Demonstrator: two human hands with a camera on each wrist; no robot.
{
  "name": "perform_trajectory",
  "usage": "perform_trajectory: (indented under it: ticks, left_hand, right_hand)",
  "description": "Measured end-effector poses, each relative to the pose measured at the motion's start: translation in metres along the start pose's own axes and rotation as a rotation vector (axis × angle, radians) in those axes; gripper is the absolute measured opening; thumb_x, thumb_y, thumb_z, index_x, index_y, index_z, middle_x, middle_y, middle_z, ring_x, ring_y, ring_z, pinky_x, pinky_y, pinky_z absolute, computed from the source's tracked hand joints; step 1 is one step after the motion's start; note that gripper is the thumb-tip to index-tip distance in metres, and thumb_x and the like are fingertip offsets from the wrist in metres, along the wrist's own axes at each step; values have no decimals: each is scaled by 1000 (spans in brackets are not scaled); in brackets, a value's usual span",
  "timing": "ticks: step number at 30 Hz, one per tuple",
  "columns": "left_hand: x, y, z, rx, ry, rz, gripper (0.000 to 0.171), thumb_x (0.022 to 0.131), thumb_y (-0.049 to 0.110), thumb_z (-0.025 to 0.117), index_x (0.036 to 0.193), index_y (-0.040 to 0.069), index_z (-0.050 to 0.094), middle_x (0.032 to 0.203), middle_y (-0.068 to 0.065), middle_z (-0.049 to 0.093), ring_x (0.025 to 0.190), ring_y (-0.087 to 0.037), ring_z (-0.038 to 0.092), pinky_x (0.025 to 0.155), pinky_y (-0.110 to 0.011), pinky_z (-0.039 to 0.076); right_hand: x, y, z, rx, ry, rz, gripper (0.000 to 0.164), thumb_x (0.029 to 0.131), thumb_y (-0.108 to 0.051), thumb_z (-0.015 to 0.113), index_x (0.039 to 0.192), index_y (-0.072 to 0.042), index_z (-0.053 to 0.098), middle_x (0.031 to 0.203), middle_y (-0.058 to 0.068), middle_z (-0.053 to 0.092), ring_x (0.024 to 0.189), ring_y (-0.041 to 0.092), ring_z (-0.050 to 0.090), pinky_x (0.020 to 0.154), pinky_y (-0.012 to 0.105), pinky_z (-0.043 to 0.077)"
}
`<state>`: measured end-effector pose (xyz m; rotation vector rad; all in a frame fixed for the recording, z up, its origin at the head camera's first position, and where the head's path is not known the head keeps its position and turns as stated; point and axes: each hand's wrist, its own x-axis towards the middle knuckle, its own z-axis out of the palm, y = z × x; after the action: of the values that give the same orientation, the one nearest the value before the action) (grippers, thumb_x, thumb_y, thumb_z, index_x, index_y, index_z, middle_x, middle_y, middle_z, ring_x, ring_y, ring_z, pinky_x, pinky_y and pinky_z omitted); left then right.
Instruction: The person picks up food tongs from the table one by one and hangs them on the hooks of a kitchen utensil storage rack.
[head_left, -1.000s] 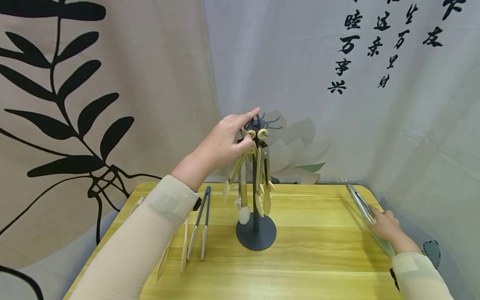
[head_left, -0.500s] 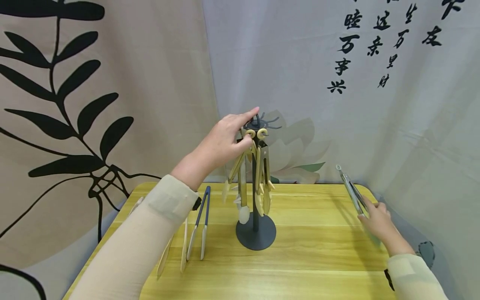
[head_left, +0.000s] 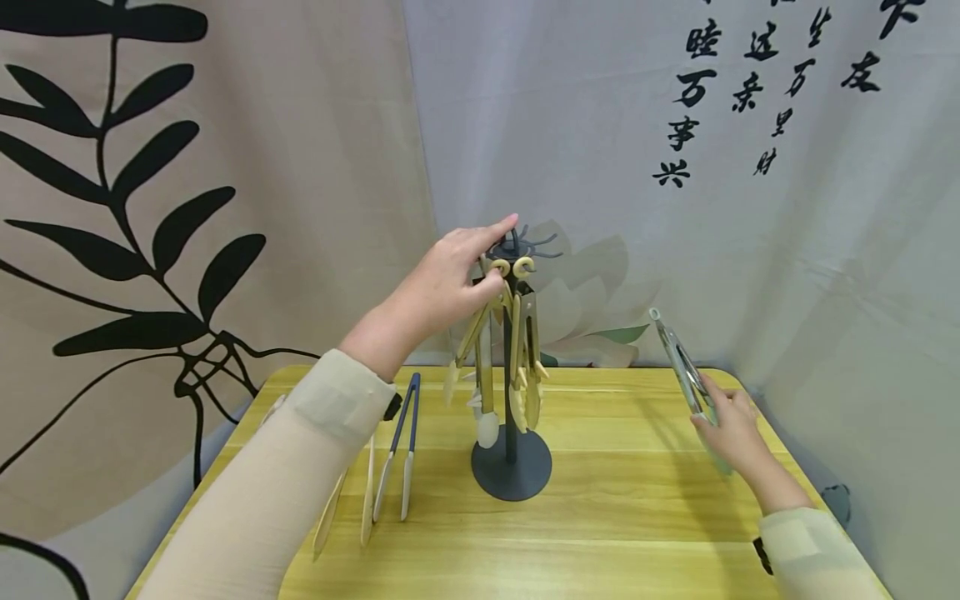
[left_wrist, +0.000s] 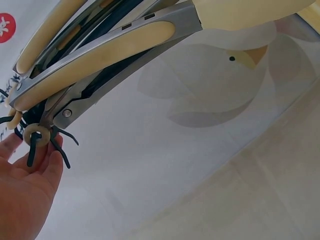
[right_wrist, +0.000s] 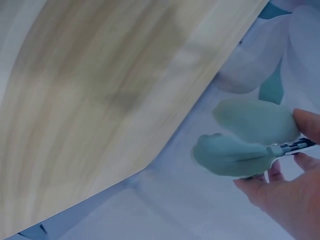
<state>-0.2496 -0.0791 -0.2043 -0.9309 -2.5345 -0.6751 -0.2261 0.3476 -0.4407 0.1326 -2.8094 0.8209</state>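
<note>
My left hand (head_left: 453, 279) grips the top of a dark hook stand (head_left: 512, 471), its index finger stretched across the hub. Several cream-handled tongs (head_left: 528, 350) hang from the hooks; one ring shows near the fingertips in the left wrist view, where the hanging tongs (left_wrist: 95, 67) spread above the hand (left_wrist: 27, 195). To the right, my right hand (head_left: 738, 425) holds silver tongs (head_left: 681, 362) between thumb and fingers, with the ring end tilted up toward the stand. In the right wrist view, their pale green scalloped heads (right_wrist: 235, 156) stand slightly apart beside the hand (right_wrist: 290, 195).
On the wooden table (head_left: 622, 533), left of the stand, blue-handled tongs (head_left: 405, 442) lie beside cream tongs (head_left: 369, 492), partly hidden by the left sleeve (head_left: 277, 483). A printed curtain (head_left: 562, 125) hangs right behind the table.
My right hand has lifted the silver tongs off the table's right edge and carried them left toward the stand. My left hand stays in place on the stand's top.
</note>
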Motion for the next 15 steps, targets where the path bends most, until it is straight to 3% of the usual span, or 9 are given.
perform_trajectory:
  ticks: [5, 15]
  left_hand:
    - [0, 0, 0, -1, -9, -1, 66, 88, 24, 45, 150, 34, 25, 144, 0, 45, 133, -21, 37, 110, -42, 30]
    - [-1, -3, 1, 3, 4, 15, 63, 90, 26, 47, 149, 34, 26, 140, -3, 46, 128, -20, 40, 106, -43, 34]
  right_hand:
    - [0, -16, 0, 28, 22, -27, 75, 91, -9, 60, 152, -9, 17, 129, 39, 28, 115, 59, 29, 79, 67, 34]
    - [1, -38, 1, 50, 83, -95, 75, 89, -7, 63, 152, -11, 21, 126, 37, 33, 112, 53, 34, 78, 63, 37]
